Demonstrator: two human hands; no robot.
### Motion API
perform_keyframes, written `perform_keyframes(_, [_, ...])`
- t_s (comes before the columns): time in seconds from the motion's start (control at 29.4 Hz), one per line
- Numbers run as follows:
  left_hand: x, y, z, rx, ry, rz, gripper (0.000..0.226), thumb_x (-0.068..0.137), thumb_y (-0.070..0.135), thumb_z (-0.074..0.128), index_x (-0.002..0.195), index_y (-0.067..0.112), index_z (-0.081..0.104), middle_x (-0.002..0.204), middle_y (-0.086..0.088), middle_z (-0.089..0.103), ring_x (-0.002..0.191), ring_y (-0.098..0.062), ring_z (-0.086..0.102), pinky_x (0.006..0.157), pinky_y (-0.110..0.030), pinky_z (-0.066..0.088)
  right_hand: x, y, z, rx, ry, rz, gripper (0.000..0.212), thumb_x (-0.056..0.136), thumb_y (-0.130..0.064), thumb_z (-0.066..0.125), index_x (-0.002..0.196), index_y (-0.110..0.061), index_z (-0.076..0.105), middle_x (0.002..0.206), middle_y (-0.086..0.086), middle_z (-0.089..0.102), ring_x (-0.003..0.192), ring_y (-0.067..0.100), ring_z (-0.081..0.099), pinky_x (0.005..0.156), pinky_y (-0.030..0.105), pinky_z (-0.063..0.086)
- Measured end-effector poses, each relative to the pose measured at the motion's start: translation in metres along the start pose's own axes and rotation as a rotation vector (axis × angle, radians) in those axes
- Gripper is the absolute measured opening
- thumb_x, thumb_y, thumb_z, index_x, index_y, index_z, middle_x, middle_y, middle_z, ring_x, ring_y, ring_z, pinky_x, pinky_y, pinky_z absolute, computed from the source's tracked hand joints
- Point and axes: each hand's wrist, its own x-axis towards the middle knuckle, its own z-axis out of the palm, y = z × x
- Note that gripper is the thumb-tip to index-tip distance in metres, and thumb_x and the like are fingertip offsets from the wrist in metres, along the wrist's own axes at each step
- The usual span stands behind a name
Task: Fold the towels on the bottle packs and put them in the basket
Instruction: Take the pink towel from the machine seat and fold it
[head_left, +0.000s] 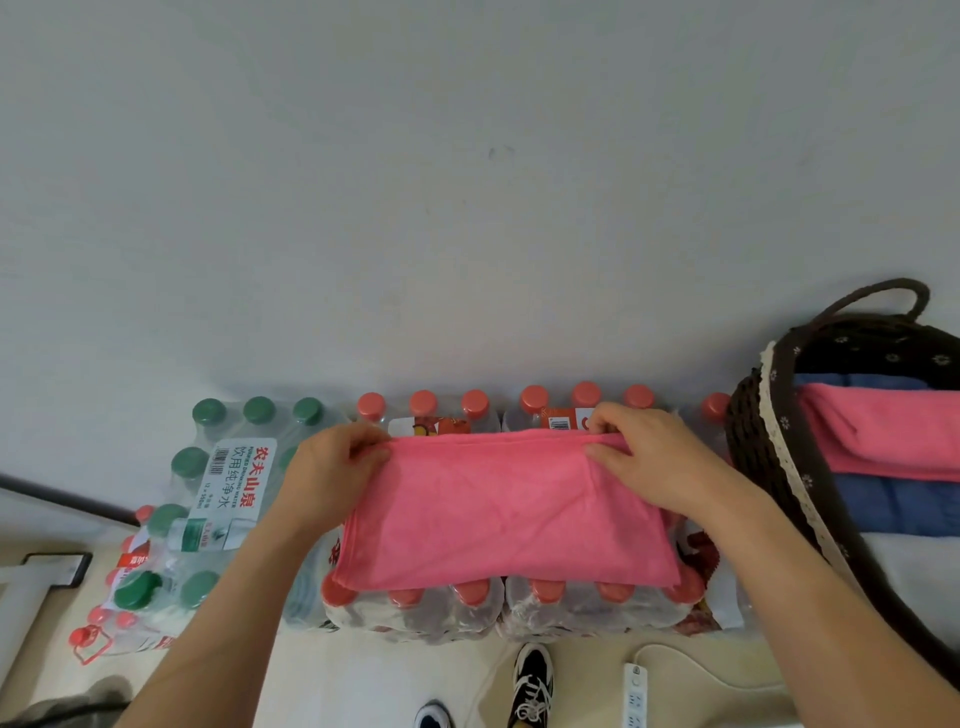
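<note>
Currently left hand (332, 467) and right hand (644, 457) pinch pink towel's (504, 514) far corners on red-cap bottle packs (519, 608), frame centre. Basket (769, 467) right. Align edges before creasing.

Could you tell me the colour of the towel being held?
The towel is pink; head view.

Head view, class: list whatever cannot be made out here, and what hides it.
Head view:
1. Dark woven basket: right side cut off by the frame edge.
2. Red-capped bottle packs: middle caps hidden under the pink terry towel.
3. Towel's far corners: covered by the left hand and right hand.
</note>
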Motion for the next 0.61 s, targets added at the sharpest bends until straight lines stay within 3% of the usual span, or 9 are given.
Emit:
perform_keyframes(0.14, [0.003, 0.001, 0.002, 0.018, 0.028, -0.032, 0.015, 0.093, 0.018, 0.057, 0.097, 0.022, 0.07, 0.09, 0.005, 0.067, 0.083, -0.016, 0.059, 0.072, -0.029, 0.04, 0.001, -0.001, 0.0, -0.035, 0.006, 0.0, 0.01, 0.094, -0.033, 0.051, 0.086, -0.028, 0.049, 0.076, -0.011, 0.058, 0.072, 0.011, 0.057, 0.064, 0.035, 0.047])
perform_keyframes(0.31, [0.005, 0.003, 0.011, 0.131, 0.102, -0.045, 0.016, 0.091, 0.024, 0.056, 0.103, 0.021, 0.067, 0.093, -0.001, 0.07, 0.086, -0.024, 0.062, 0.068, -0.03, 0.04, 0.004, -0.006, 0.0, -0.165, 0.007, 0.02, 0.013, 0.097, -0.034, 0.044, 0.095, -0.023, 0.05, 0.087, -0.006, 0.061, 0.081, 0.021, 0.059, 0.067, 0.035, 0.042])
perform_keyframes(0.44, [0.001, -0.002, 0.018, 0.136, 0.185, -0.041, 0.023, 0.089, 0.031, 0.06, 0.11, 0.025, 0.067, 0.081, -0.001, 0.062, 0.077, -0.023, 0.058, 0.067, -0.031, 0.041, 0.005, -0.009, 0.008, -0.26, 0.037, 0.065, 0.017, 0.096, -0.037, 0.043, 0.106, -0.025, 0.051, 0.105, -0.003, 0.06, 0.097, 0.022, 0.057, 0.083, 0.039, 0.038])
perform_keyframes(0.54, [0.0, -0.008, 0.019, 0.108, 0.208, -0.035, 0.016, 0.086, 0.033, 0.066, 0.098, 0.023, 0.07, 0.078, 0.0, 0.052, 0.074, -0.021, 0.052, 0.067, -0.03, 0.037, 0.002, -0.004, 0.008, -0.273, 0.032, 0.089, 0.029, 0.094, -0.043, 0.046, 0.12, -0.029, 0.052, 0.112, -0.002, 0.05, 0.11, 0.02, 0.049, 0.091, 0.043, 0.043])
perform_keyframes(0.61, [-0.001, -0.01, 0.019, 0.086, 0.214, -0.056, 0.017, 0.083, 0.033, 0.069, 0.087, 0.017, 0.066, 0.08, -0.001, 0.051, 0.077, -0.024, 0.053, 0.069, -0.032, 0.039, 0.002, 0.0, 0.005, -0.239, 0.004, 0.096, 0.029, 0.091, -0.041, 0.052, 0.118, -0.029, 0.055, 0.111, -0.002, 0.047, 0.112, 0.019, 0.046, 0.093, 0.046, 0.044])
